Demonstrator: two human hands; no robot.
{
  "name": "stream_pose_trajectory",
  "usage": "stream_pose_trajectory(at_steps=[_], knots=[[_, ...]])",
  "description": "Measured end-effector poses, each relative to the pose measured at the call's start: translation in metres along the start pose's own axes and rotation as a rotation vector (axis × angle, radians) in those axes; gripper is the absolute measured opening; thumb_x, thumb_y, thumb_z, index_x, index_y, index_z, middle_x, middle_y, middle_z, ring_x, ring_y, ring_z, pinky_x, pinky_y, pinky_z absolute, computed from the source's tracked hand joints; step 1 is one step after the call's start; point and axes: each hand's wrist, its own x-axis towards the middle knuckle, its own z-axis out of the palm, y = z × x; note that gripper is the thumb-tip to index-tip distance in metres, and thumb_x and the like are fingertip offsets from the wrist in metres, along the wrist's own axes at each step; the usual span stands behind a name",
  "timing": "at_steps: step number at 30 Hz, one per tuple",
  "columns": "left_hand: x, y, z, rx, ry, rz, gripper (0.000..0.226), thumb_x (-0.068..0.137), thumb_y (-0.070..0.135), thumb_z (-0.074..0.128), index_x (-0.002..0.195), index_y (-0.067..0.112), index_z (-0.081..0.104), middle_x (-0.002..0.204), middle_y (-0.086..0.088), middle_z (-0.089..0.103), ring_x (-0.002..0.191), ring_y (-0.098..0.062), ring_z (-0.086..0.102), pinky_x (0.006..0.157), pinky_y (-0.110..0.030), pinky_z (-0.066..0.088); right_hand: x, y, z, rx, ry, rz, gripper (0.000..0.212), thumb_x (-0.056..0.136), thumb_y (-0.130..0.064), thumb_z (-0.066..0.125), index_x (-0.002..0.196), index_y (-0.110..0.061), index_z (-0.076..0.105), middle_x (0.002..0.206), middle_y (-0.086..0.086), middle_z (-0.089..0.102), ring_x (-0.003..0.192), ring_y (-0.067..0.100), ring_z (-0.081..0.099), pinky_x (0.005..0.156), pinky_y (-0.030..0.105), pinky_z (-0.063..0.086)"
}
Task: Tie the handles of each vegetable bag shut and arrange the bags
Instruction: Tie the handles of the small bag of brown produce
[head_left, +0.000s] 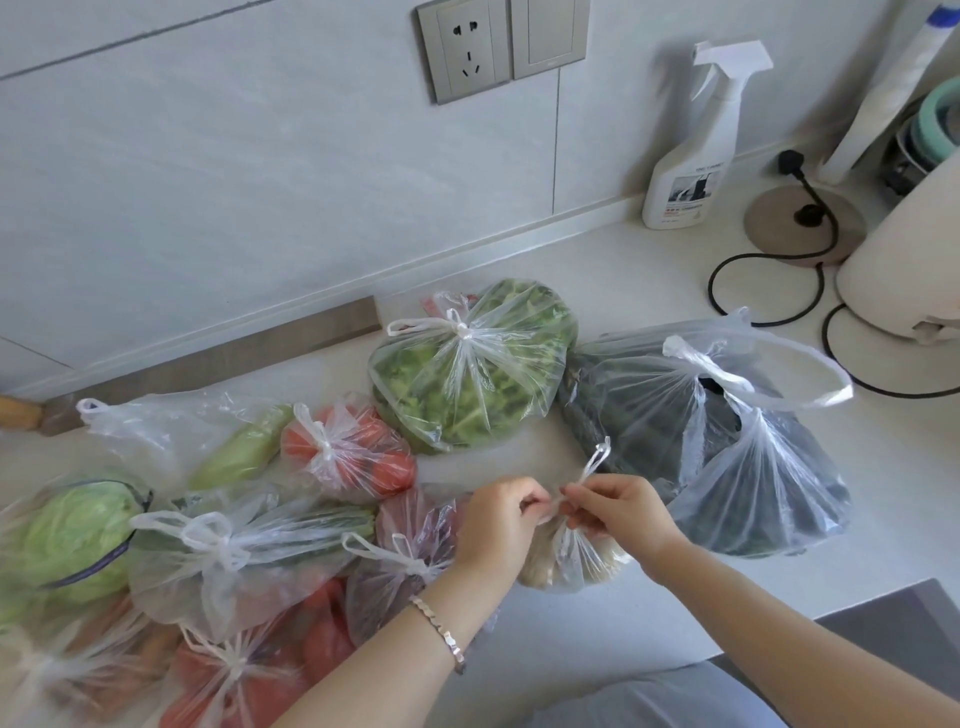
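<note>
The small bag (576, 566) of pale, rounded vegetables, too veiled by plastic to name, sits on the surface (623, 270) at the near centre, directly under both hands. Its handles (597, 461) are drawn up into a thin twist. The left hand (501, 525) has its grip pinched on one strand and the right hand (618, 512) pinches the other, their fingertips almost meeting over the bag's neck. One loop end stands free above the right hand. Holding so close to the neck looks meant to cinch the knot down against the contents; I judge the knot is being formed or tightened, not finished. Around it lie bags already knotted: the lettuce bag (467, 384) behind, the tomato bag (353, 457) to the left, and the cucumber bag (234, 556) at near left, bunched together as if set aside once done. The dark-greens bag (675, 431) just to the right has a wide handle loop standing open and appears not yet tied, like the slack squash bag (208, 436) nearer the wall. A spray bottle (691, 161) and black cord (769, 283) sit well apart at the back right.
</note>
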Motion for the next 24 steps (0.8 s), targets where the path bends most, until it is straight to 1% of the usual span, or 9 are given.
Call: stream_pose_trajectory(at_steps=[3, 7, 10, 13, 16, 18, 20, 22, 24], knots=[[0.001, -0.006, 0.000, -0.039, -0.105, -0.084, 0.008, 0.079, 0.017, 0.070, 0.083, 0.010, 0.072, 0.066, 0.009, 0.063, 0.068, -0.012, 0.062, 0.074, -0.031, 0.052, 0.000, 0.006, 0.003, -0.192, 0.085, -0.096, 0.020, 0.084, -0.010, 0.064, 0.065, -0.011, 0.071, 0.057, 0.002, 0.065, 0.048, 0.003, 0.054, 0.051, 0.012, 0.044], [0.008, 0.001, 0.001, 0.024, -0.193, 0.015, 0.021, 0.090, 0.025, 0.055, 0.104, 0.013, 0.067, 0.094, 0.002, 0.061, 0.089, -0.014, 0.059, 0.083, -0.030, 0.047, -0.001, 0.006, 0.003, -0.350, 0.106, -0.200, 0.017, 0.082, -0.012, 0.066, 0.066, -0.010, 0.071, 0.055, -0.002, 0.063, 0.049, 0.001, 0.051, 0.063, 0.023, 0.048], [0.012, 0.004, 0.002, 0.030, -0.287, 0.026, 0.023, 0.091, 0.024, 0.055, 0.098, 0.006, 0.067, 0.092, 0.004, 0.048, 0.090, -0.015, 0.054, 0.088, -0.032, 0.044, -0.003, 0.004, -0.003, -0.330, 0.052, -0.196, 0.019, 0.081, -0.011, 0.067, 0.064, -0.018, 0.068, 0.056, -0.002, 0.065, 0.051, 0.003, 0.056, 0.063, 0.022, 0.052], [0.013, -0.001, 0.006, 0.024, -0.265, 0.023, 0.023, 0.088, 0.024, 0.058, 0.088, 0.004, 0.071, 0.083, 0.007, 0.048, 0.086, -0.016, 0.055, 0.082, -0.034, 0.044, -0.004, 0.004, -0.002, -0.240, 0.083, -0.172, 0.016, 0.081, -0.009, 0.067, 0.065, -0.012, 0.070, 0.056, 0.002, 0.065, 0.047, 0.003, 0.055, 0.058, 0.018, 0.051], [0.009, -0.001, 0.011, 0.083, -0.152, 0.047, 0.023, 0.089, 0.025, 0.055, 0.083, 0.008, 0.070, 0.078, 0.010, 0.047, 0.078, -0.012, 0.053, 0.070, -0.029, 0.042, 0.000, 0.008, 0.005, -0.148, 0.184, -0.104, 0.016, 0.080, -0.011, 0.069, 0.064, -0.008, 0.068, 0.053, 0.004, 0.064, 0.047, 0.010, 0.053, 0.061, 0.027, 0.050], [0.006, 0.000, 0.013, 0.112, -0.118, 0.049, 0.025, 0.090, 0.025, 0.054, 0.082, 0.007, 0.069, 0.079, 0.009, 0.047, 0.076, -0.014, 0.052, 0.066, -0.027, 0.039, 0.001, 0.008, 0.009, -0.124, 0.243, -0.087, 0.012, 0.076, -0.013, 0.072, 0.074, -0.015, 0.061, 0.056, 0.004, 0.064, 0.050, 0.015, 0.056, 0.064, 0.031, 0.051], [0.009, 0.001, 0.011, 0.094, -0.124, 0.013, 0.025, 0.090, 0.025, 0.055, 0.081, 0.006, 0.069, 0.080, 0.006, 0.050, 0.079, -0.017, 0.055, 0.068, -0.029, 0.039, 0.001, 0.007, 0.009, -0.195, 0.247, -0.140, 0.020, 0.077, -0.014, 0.072, 0.081, -0.021, 0.054, 0.056, 0.000, 0.063, 0.051, 0.012, 0.057, 0.064, 0.029, 0.051], [0.012, 0.002, 0.007, 0.067, -0.156, -0.049, 0.023, 0.089, 0.025, 0.056, 0.083, 0.008, 0.069, 0.076, 0.006, 0.051, 0.078, -0.015, 0.053, 0.067, -0.027, 0.039, -0.002, 0.007, 0.008, -0.346, 0.173, -0.252, 0.011, 0.082, -0.011, 0.066, 0.087, -0.020, 0.064, 0.063, -0.002, 0.065, 0.055, 0.004, 0.057, 0.067, 0.025, 0.049], [0.015, 0.002, 0.003, -0.036, -0.203, -0.143, 0.017, 0.086, 0.023, 0.061, 0.080, 0.011, 0.071, 0.064, 0.012, 0.052, 0.066, -0.006, 0.051, 0.058, -0.016, 0.037, -0.004, 0.011, 0.006, -0.559, 0.115, -0.408, 0.013, 0.084, -0.007, 0.063, 0.091, -0.011, 0.073, 0.072, -0.003, 0.065, 0.064, 0.007, 0.056, 0.071, 0.020, 0.044]])
